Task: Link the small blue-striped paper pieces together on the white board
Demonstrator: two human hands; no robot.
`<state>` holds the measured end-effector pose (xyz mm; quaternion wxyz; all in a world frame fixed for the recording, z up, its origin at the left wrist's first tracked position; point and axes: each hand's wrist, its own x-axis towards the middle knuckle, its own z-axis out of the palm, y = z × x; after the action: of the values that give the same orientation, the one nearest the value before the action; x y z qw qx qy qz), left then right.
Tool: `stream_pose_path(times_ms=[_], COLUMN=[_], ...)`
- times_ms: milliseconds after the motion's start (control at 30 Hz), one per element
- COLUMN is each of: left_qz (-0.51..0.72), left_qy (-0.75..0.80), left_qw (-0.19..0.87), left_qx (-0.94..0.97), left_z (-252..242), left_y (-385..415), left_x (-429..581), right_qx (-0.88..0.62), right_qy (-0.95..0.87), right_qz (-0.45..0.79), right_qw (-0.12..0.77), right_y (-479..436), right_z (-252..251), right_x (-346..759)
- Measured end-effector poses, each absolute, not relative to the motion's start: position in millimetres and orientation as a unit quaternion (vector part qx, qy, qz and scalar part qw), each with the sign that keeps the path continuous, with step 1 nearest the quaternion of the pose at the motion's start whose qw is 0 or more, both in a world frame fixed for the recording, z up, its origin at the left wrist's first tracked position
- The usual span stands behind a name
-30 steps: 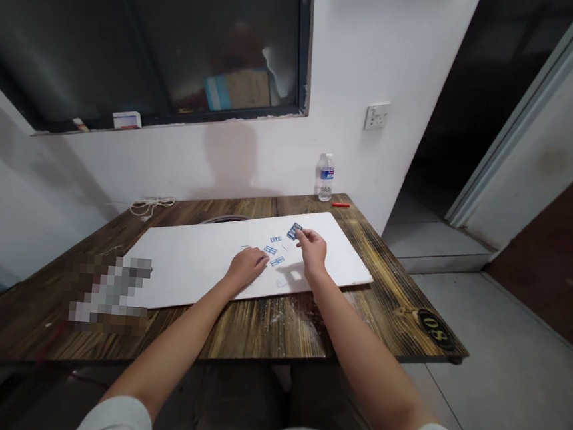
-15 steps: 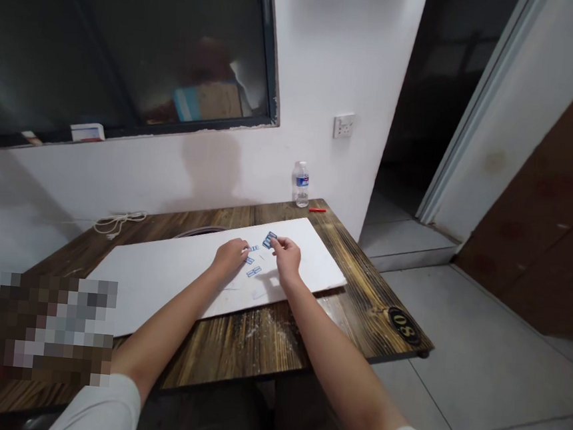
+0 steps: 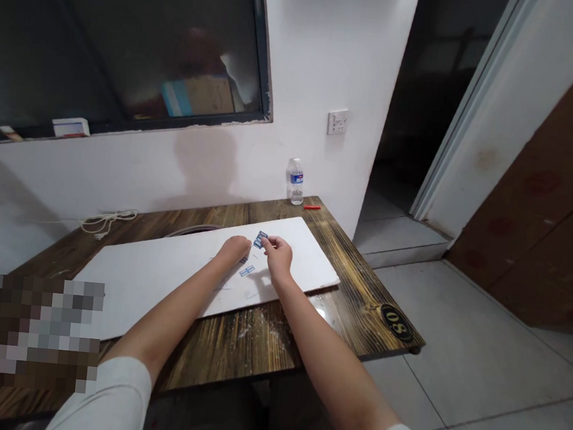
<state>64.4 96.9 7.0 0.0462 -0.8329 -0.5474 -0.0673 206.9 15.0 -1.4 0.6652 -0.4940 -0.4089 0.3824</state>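
Over the white board [image 3: 151,270] on the table, my right hand [image 3: 279,254] pinches a small blue-and-white piece [image 3: 260,239] between thumb and fingers, raised above the surface. Just to its left is my left hand [image 3: 236,249], its fingers closed and pointing toward that piece; what they hold, if anything, is too small to tell. A blue piece [image 3: 244,259] shows partly under the left fingertips. Another blue-outlined piece [image 3: 247,271] lies flat on the board between my wrists. Thin dark lines mark the board around them.
A plastic bottle [image 3: 296,182] and a red pen [image 3: 312,207] stand and lie at the table's back corner. A white cable [image 3: 108,221] is coiled at the back left. The wooden table [image 3: 349,301] ends at the right, near a round number plate [image 3: 396,322].
My left hand has moved closer to the piece in my right hand and now covers more of the pieces beneath it. The view has shifted slightly to the right.
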Motion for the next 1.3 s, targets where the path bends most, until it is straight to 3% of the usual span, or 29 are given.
stream_pose_path(times_ms=[300, 433, 600, 767, 867, 967, 1300], left_qz=[-0.097, -0.184, -0.32, -0.445, -0.492, -0.526, -0.564], left_qy=[-0.551, -0.566, -0.607, -0.55, -0.523, -0.501, -0.465], left_qw=[0.101, 0.11, -0.071, -0.32, -0.418, -0.453, -0.423], left_qx=[-0.823, -0.796, -0.724, -0.63, -0.556, -0.517, -0.535], left_z=[8, 14, 18, 4, -4, -8, -12], left_y=[72, 59, 48, 36, 31, 30, 23], left_x=[61, 47, 34, 33, 31, 26, 28], right_qx=[-0.491, -0.481, -0.479, -0.482, -0.479, -0.494, -0.526], right_qy=[-0.402, -0.398, -0.411, -0.441, -0.459, -0.479, -0.524], right_qz=[0.398, 0.415, 0.432, 0.421, 0.42, 0.403, 0.385], right_qw=[0.662, 0.662, 0.644, 0.629, 0.619, 0.603, 0.548], right_y=[16, 15, 14, 14, 15, 15, 8], right_z=[0, 0, -2, -10, -14, -17, -16], right_x=[207, 206, 202, 196, 194, 194, 195])
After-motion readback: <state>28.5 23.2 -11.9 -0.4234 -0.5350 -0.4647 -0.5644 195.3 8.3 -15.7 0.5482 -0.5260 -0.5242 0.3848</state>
